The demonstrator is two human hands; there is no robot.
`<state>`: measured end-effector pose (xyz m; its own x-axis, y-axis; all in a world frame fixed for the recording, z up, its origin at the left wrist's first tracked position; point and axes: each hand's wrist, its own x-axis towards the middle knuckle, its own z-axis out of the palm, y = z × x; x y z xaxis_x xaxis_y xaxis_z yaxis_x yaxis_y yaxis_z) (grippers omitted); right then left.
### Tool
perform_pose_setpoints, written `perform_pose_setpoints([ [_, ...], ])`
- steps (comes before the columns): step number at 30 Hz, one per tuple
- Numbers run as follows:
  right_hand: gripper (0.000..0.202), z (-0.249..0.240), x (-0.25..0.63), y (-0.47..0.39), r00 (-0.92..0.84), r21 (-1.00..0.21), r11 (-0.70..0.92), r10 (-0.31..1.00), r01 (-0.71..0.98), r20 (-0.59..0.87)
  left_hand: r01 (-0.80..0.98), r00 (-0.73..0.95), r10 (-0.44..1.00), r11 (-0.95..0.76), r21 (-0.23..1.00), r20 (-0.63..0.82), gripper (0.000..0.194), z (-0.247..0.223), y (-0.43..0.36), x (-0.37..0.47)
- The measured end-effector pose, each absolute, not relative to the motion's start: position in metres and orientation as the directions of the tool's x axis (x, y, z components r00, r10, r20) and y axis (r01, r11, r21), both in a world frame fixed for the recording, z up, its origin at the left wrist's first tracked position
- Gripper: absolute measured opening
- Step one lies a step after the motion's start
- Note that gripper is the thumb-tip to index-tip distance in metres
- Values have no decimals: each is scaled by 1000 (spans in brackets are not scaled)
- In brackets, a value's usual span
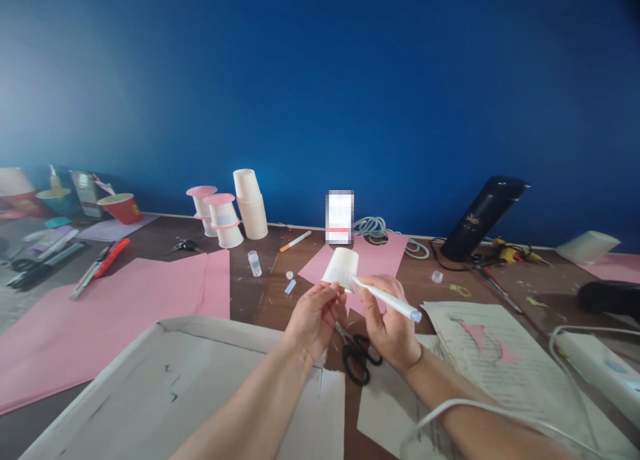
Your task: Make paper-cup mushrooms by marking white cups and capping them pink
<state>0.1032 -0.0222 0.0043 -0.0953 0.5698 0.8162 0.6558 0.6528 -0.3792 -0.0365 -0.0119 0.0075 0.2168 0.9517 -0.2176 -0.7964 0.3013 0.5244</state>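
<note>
A white paper cup (343,265) is held upside down by its rim in my left hand (316,313), fingers closed at its lower edge. My right hand (389,319) grips a white marker pen (393,300) with a pale blue end. The pen's tip meets or nearly meets the right side of the cup; I cannot tell whether it touches. Below the hands lie black-handled scissors (356,363), partly hidden. Behind the cup a pink paper sheet (390,255) rests on the table.
Stacked white cups (253,210) and cups with pink discs (223,217) stand at the back left. A red utility knife (111,258) lies on pink sheets (165,293). A dark thermos (480,220) leans against the wall. A white cable (465,403) crosses over my right forearm.
</note>
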Motion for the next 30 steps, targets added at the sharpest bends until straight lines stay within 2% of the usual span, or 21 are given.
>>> perform_pose_setpoints([
  [4,15,4,105,-16,175,-711,516,737,477,653,-828,206,947,304,471,-248,7,10,-12,-38],
  [7,23,0,109,-4,347,-899,383,831,211,435,-847,199,942,304,435,-272,8,12,-12,-38],
  [9,34,-3,112,3,370,-958,287,891,-14,261,-852,219,932,327,410,-288,8,14,-13,-37],
  [11,40,-6,113,9,321,-958,204,938,-203,132,-845,259,916,369,388,-306,8,15,-15,-37],
  [14,39,-5,111,10,178,-912,130,982,-389,64,-820,302,896,418,390,-324,5,15,-17,-37],
  [18,34,2,106,5,32,-897,59,998,-439,50,-794,300,895,426,434,-329,3,13,-18,-35],
  [24,37,7,105,3,72,-901,57,997,-431,29,-730,346,912,408,548,-219,9,10,-23,-29],
  [27,38,5,105,3,89,-931,50,996,-362,19,-697,348,917,393,599,-196,12,10,-23,-27],
  [30,44,-1,107,4,185,-975,81,982,-207,42,-706,301,929,368,605,-214,8,8,-22,-27],
])
